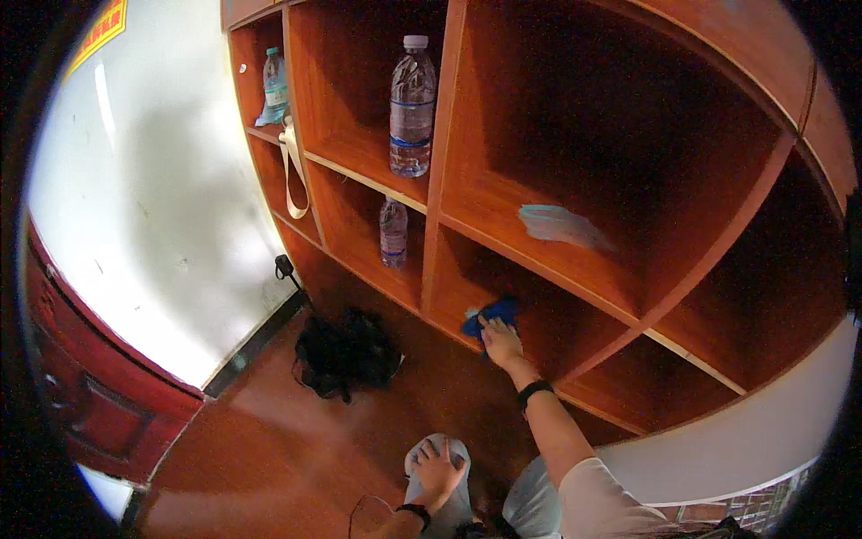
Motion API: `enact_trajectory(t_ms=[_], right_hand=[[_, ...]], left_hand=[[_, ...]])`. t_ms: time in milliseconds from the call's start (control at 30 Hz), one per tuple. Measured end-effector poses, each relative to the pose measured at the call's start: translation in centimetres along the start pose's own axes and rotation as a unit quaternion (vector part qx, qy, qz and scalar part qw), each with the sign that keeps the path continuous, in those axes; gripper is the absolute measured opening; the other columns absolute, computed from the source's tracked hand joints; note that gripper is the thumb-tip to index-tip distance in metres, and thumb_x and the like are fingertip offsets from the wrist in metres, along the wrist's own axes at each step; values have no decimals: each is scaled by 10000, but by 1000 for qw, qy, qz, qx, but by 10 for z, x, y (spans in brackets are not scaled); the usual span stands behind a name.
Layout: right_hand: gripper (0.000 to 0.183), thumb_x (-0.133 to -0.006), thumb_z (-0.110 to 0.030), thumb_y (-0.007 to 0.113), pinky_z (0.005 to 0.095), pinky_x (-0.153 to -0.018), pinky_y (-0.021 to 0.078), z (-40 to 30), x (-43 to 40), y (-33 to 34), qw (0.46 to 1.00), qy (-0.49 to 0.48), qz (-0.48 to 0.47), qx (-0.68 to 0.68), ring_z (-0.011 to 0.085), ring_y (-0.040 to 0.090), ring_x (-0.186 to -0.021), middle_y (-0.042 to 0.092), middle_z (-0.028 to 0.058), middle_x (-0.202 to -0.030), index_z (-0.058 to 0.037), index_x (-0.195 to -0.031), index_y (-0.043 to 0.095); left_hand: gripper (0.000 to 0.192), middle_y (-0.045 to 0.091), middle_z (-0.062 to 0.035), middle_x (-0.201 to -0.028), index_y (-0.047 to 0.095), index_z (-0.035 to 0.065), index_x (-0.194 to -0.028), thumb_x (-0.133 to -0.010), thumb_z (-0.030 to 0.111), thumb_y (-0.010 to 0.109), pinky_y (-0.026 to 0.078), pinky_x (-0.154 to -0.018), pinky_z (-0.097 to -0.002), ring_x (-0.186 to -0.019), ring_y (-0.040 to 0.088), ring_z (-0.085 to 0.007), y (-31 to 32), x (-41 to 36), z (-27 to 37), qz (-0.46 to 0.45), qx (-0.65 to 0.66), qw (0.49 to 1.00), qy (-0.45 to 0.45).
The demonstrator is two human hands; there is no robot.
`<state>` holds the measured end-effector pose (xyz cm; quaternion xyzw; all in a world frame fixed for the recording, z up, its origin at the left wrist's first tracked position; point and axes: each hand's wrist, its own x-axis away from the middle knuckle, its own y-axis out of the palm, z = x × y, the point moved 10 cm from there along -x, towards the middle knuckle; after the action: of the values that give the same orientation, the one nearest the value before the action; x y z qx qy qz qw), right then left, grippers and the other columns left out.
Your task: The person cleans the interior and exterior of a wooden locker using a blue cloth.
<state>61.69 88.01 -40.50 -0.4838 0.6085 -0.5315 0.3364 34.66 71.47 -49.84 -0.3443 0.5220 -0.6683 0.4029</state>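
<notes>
My right hand [503, 342] reaches into a lower compartment of the wooden shelf unit [438, 168]. Its fingers are on a dark blue cloth [500, 314], which it holds against the compartment's floor near the front edge. A small pale patch shows at the cloth's left side. My left hand [440, 471] rests on my bent knee [450, 448], fingers somewhat apart and holding nothing. One level above the cloth, a light-coloured smear or flat item [559, 224] lies on the shelf board; which it is I cannot tell.
Large [412, 114] and small [393, 232] plastic bottles stand left of the cloth. Farther left are a green-capped bottle [275, 81] and a hanging cream strap [293, 175]. A black bag-like bundle [347, 354] and a folded umbrella [286, 268] sit by the white wall [168, 202].
</notes>
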Motion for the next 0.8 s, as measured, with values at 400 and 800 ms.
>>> enact_trajectory(t_ms=[400, 800], right_hand=[[470, -991, -298, 296, 433, -1105, 193, -16, -14, -12, 1000, 3, -1, -19, 305, 274, -1354, 334, 134, -1451, -193, -1448, 262], [448, -994, -322, 279, 427, -1110, 187, -17, -37, -20, 1000, 8, -11, -21, 270, 252, -1368, 326, 103, -1461, -208, -1425, 324]], left_hand=[[761, 394, -268, -1337, 336, 185, -1393, -767, 568, 537, 346, -933, -569, -1149, 442, -441, -5, 0, 4, -45, 34, 998, 21], [664, 354, -281, -1372, 428, 200, -1355, -775, 505, 533, 366, -880, -588, -1155, 419, -472, 8, -4, -1, -134, 84, 987, -27]])
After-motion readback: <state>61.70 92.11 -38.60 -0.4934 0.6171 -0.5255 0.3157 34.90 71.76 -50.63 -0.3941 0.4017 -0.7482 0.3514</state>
